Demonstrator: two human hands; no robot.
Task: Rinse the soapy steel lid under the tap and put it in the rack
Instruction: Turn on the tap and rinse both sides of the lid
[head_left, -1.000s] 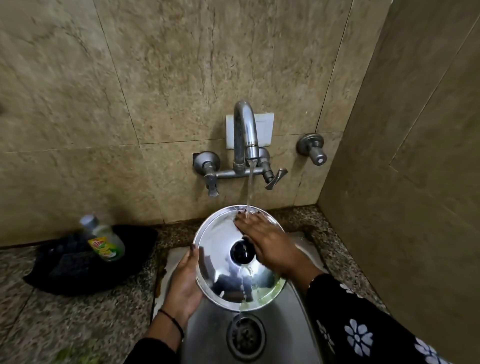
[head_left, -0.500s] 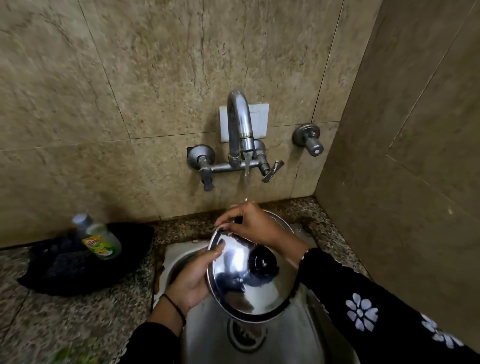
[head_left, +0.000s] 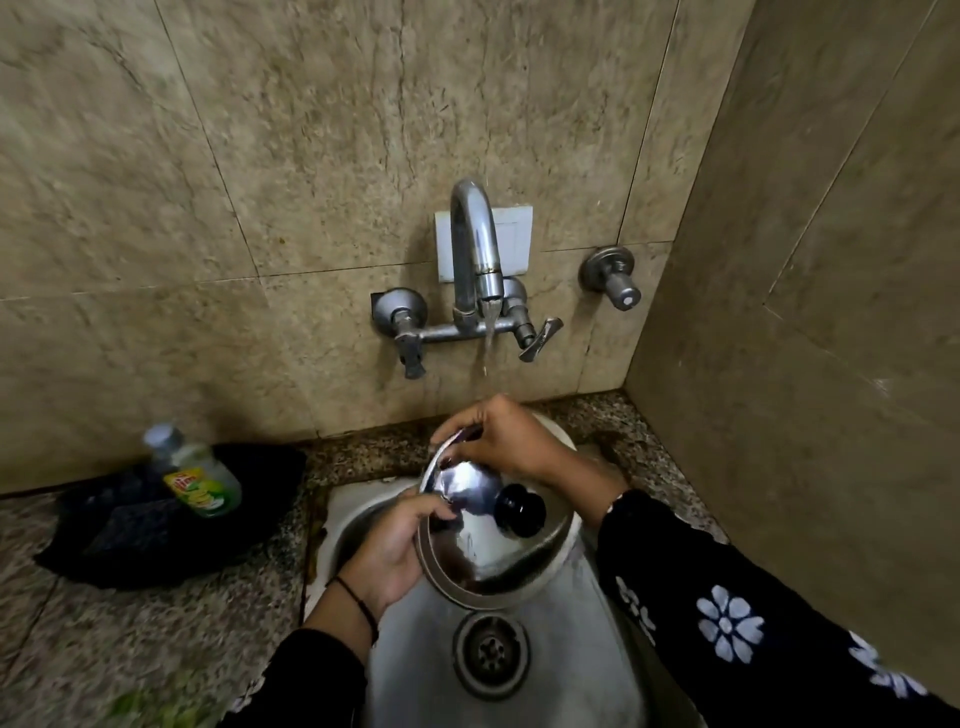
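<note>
The round steel lid with a black knob is held tilted over the steel sink. My left hand grips its left rim. My right hand holds the far top rim, fingers curled over the edge. The wall tap runs a thin stream of water that falls onto my right hand and the lid's top edge. No rack is in view.
A dish soap bottle lies in a black tray on the granite counter at the left. The drain sits below the lid. A tiled side wall stands close on the right. A separate valve protrudes from the back wall.
The lid has tipped from facing me to tilted, knob shifted right. My right hand moved from its face to the top rim; my left hand shifted onto the left rim.
</note>
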